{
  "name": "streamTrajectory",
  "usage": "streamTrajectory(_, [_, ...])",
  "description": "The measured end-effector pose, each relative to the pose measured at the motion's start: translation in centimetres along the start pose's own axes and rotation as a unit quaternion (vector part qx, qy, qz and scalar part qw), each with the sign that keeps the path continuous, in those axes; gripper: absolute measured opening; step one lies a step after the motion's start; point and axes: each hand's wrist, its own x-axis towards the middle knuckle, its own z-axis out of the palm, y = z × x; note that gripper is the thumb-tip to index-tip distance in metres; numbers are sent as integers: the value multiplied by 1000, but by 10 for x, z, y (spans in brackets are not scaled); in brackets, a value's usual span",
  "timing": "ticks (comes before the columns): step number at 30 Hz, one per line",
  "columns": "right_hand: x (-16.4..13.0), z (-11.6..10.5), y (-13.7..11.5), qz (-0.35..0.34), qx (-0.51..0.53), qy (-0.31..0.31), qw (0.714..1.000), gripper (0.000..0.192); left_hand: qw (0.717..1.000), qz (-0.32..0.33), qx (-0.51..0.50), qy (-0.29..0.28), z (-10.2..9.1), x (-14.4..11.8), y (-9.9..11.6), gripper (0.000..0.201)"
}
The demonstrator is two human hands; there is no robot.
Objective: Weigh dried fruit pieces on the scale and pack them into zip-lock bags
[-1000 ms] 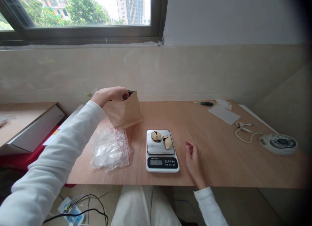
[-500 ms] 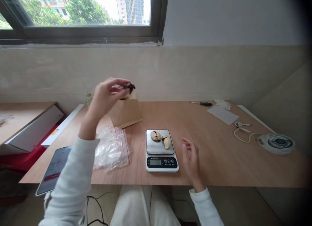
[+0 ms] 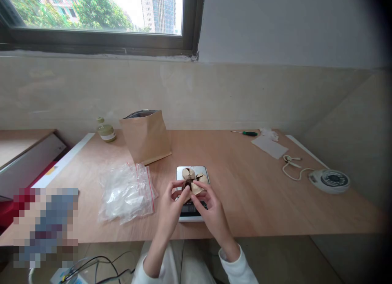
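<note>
My left hand [image 3: 173, 204] and my right hand [image 3: 212, 208] meet over the kitchen scale [image 3: 200, 169], both closed by their fingertips on one dried mushroom [image 3: 196, 189]. It is dark brown on one side and tan on the other. Behind the fingers, two more dried mushrooms lie on the scale's plate: a roundish one [image 3: 188, 173] at the left and another [image 3: 201, 177] at the right. My hands cover part of the plate and display. Whether the held mushroom touches the plate, I cannot tell.
Clear zip bags [image 3: 127, 194] lie left of the scale, with an open kraft paper pouch [image 3: 147, 139] standing behind them. A small bottle [image 3: 106, 131] is at back left. To the right are a screwdriver [image 3: 249, 133], a white sheet [image 3: 269, 147] and a dome camera [image 3: 329, 180] with its cable.
My left hand has come down from the pouch to the scale with the dark mushroom. My right hand has moved left from beside the scale and now grips it too. The view has shifted slightly.
</note>
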Motion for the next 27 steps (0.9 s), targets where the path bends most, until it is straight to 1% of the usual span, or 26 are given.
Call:
streamTrajectory(2, [-1,0,1,16,20,17,1000,30,1000,3,-5,4,1,-2,-2,29])
streamTrajectory(5, [3,-5,-2,31,37,36,998,27,1000,9,4,-9,1,1,-4,28])
streamTrajectory(9, [20,-18,-8,39,-9,41,998,30,996,43,71,-14,-2,9,-8,29])
streamTrajectory(11, [31,-23,-10,38,-37,31,998,32,994,55,94,1,-1,12,-11,31])
streamTrajectory(14, [43,-25,-12,25,-63,5,998,33,993,56,103,30,0,18,-15,34])
streamTrajectory(19, [42,-21,-19,-18,-111,-26,993,28,992,65,89,68,1,26,-13,32])
streamTrajectory(23, [37,-18,-23,-41,-127,-16,991,24,981,101,137,89,1,25,-10,30])
streamTrajectory(27, [38,-15,-22,-18,-82,-2,996,25,964,157,184,110,2,23,-10,24])
